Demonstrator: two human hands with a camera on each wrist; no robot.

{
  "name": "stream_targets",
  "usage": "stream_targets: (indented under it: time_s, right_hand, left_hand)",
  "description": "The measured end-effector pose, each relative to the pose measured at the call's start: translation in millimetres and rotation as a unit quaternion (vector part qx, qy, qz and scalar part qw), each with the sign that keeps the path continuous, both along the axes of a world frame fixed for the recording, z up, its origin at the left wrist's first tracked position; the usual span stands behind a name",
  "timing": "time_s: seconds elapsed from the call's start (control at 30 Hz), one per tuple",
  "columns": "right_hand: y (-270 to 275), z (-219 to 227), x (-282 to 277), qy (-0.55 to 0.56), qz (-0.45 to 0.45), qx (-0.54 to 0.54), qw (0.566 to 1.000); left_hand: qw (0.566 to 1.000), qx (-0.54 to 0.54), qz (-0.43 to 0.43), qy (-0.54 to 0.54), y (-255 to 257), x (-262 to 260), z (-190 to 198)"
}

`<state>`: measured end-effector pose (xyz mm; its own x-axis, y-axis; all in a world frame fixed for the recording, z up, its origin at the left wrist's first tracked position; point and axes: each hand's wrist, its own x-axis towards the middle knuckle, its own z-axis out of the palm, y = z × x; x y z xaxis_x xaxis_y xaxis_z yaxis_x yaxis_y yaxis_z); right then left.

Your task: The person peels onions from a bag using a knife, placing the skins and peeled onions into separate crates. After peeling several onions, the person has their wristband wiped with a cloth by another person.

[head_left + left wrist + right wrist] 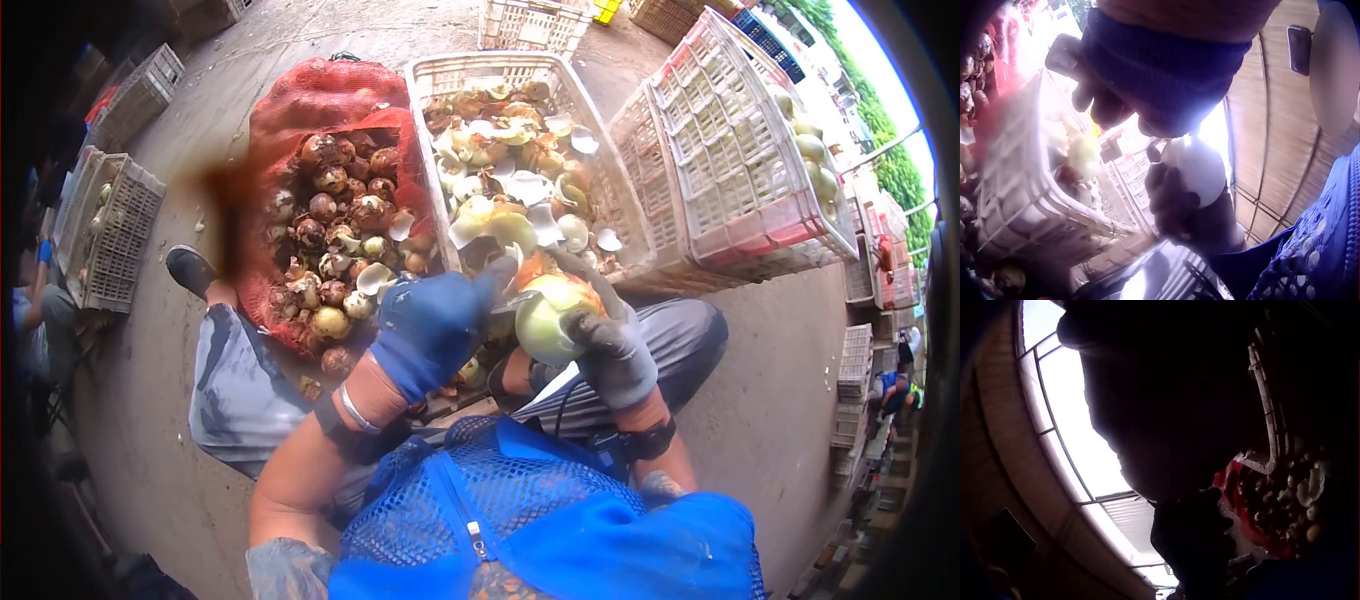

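Onion (pixel 545 318) near, over my lap, cupped in my right hand (pixel 612 352). My left hand (pixel 430 328) grips knife (pixel 512 300), pulling skin. Keep blade shallow, turn onion, drop peel in far crate (pixel 428 75).

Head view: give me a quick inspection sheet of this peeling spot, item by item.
Surface: bare concrete ground.
Job's things: half-peeled onion; red mesh sack of unpeeled onions on the left; white crate of peelings straight ahead.
Clutter: loose skins on the sack's onions; a tilted white crate on the right with pale peeled onions showing behind it.
Grippers: right hand, grey glove, grips the onion; left hand, blue glove, is closed on a blade at the onion's top.
Cables: nothing seen.
Surroundings: stacked crates on both sides, other workers at the edges, trees beyond.
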<state>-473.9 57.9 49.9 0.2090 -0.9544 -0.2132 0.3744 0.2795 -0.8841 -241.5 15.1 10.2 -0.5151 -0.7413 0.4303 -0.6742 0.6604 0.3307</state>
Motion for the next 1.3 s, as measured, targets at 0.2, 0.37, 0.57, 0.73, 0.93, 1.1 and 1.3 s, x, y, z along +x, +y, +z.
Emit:
stream_targets:
  time_s: [0.2,0.37,0.57,0.73,0.93,1.1,1.3]
  right_hand:
    - [-10,11,-21,0.203,0.01,-0.02,0.979]
    - [-2,-2,-17,0.158,0.064,0.003,0.985]
    - [-10,-16,-40,0.086,0.012,0.075,0.993]
    - [-37,9,-14,0.289,0.071,-0.072,0.952]
    - [-2,16,18,-0.076,-0.154,-0.011,0.985]
    - [5,-5,-4,-0.174,-0.094,0.114,0.974]
    - [0,5,-5,-0.117,-0.002,0.067,0.991]
  left_hand:
    - [0.987,0.151,-0.012,0.045,-18,-24,-6]
    - [0.948,0.291,0.112,0.057,-79,-25,-15]
    - [0.901,0.358,0.054,0.237,-32,-18,-17]
    - [0.639,0.629,0.023,0.443,-5,-24,8]
    - [0.61,0.576,0.017,0.544,7,-36,38]
    - [0.968,0.096,-0.003,0.231,8,-23,16]
    - [0.999,-0.043,0.016,0.001,2,-6,16]
